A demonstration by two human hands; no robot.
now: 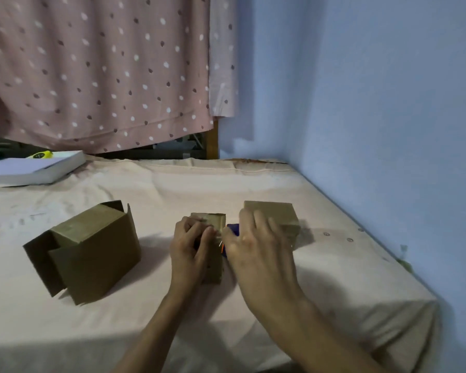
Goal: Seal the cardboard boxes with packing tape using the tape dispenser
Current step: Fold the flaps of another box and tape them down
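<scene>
Two bare forearms reached out from the bottom edge over a bed (253, 184) covered in a pale pink sheet, set against a blue wall (374, 90). Behind it hung a pink spotted curtain (97, 68). Largest of the cartons, an open cardboard box (92, 249) lay on its side at the left, flaps spread. A closed box (277, 216) sat at the right, partly behind the right hand (256, 238). Between them stood the small middle box (213, 243), which the left hand (190, 243) gripped with curled fingers. The right hand's fingers were bent over a dark blue tape dispenser (233, 228) just beside that box, most of the tool hidden; whether they truly clasped it could not be told. A white book (35, 168) rested at the far left, with a yellow object (42, 154) just behind it.
</scene>
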